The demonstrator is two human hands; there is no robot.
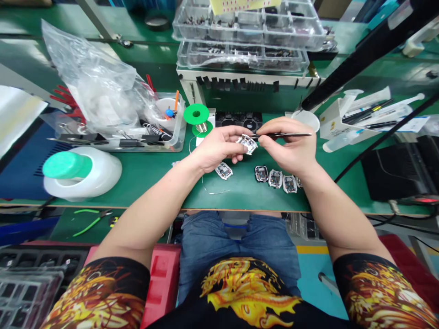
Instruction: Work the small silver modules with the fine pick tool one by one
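Observation:
My left hand (219,147) holds a small silver watch-like casing (247,144) above the green mat. My right hand (291,146) grips thin black tweezers (286,135), their tip touching the casing. On the mat below lie more such casings: one (224,171) under my left hand and a row of three (275,178) under my right wrist.
A green solder spool (196,114) and a black part tray (240,120) sit behind my hands. A clear bin with a plastic bag (103,91) stands left, a white dispenser with a green cap (80,172) nearer. Syringes in a box (370,114) are right; stacked clear organizers (247,32) behind.

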